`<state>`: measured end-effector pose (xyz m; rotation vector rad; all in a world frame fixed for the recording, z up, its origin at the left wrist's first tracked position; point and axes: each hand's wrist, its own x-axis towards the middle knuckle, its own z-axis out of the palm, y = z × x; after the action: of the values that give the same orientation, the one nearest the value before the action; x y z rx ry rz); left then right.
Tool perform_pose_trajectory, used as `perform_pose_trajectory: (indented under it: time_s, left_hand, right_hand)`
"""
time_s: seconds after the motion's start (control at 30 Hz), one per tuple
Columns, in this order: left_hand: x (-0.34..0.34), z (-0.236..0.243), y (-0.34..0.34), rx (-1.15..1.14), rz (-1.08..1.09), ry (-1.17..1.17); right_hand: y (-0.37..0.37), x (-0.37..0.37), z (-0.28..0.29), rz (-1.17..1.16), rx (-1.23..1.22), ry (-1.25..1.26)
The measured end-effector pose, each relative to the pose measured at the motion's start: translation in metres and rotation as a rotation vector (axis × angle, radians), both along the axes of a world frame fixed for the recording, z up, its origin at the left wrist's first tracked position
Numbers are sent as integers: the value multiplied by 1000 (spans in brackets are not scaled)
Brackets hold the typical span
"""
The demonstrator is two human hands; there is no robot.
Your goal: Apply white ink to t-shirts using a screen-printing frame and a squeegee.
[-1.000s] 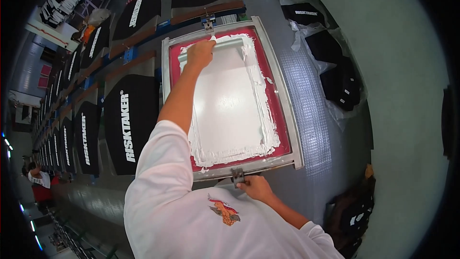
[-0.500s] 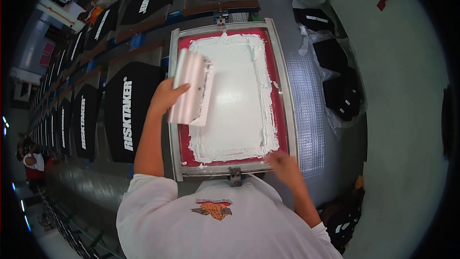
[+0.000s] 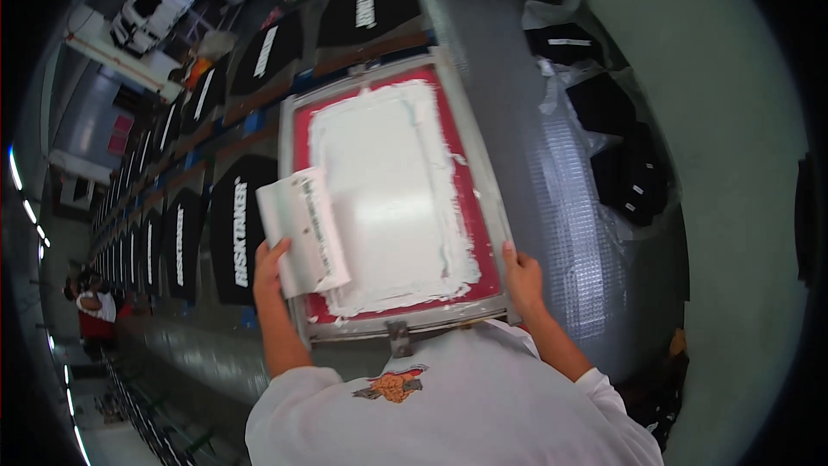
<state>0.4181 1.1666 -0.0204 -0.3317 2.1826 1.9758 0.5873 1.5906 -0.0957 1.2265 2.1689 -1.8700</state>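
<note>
A screen frame (image 3: 471, 140) with a red border (image 3: 461, 207) and white ink (image 3: 384, 198) spread thick round the edges of its mesh fills the middle. My left hand (image 3: 272, 263) grips a pale, wide ink squeegee (image 3: 297, 216), smeared with ink, at the frame's left side; whether those fingers also hold the frame is hidden. My right hand (image 3: 522, 276) is closed on the lower right side of the frame, thumb on top. A metal clamp (image 3: 398, 338) sits on the near bar, against my white shirt.
Rows of printing platens with black printed pieces (image 3: 237, 233) run along the left. At right, black fabric pieces (image 3: 604, 103) on plastic lie beside a bubble-textured sheet (image 3: 573, 233) and a pale green floor (image 3: 733, 207). A co-worker (image 3: 97, 306) is at the far lower left.
The squeegee has come from the screen's top down to its left side in my left hand. My right hand has left the front clamp for the right side. The view has shifted.
</note>
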Motion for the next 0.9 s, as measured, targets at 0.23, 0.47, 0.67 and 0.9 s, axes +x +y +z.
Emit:
perform_pose_trajectory:
  time_s: [0.23,0.47,0.67,0.9]
  left_hand:
    - [66,28,50,-7,223,289]
    - [116,55,97,147,199,512]
    - [124,42,121,338,272,622]
    - [97,16,67,351,277,635]
  right_hand:
    - [101,-46,75,276,118,161]
    - [149,-87,112,433,147,438]
    - [152,-105,126,475,219,553]
    - [107,-46,156,326,374,540]
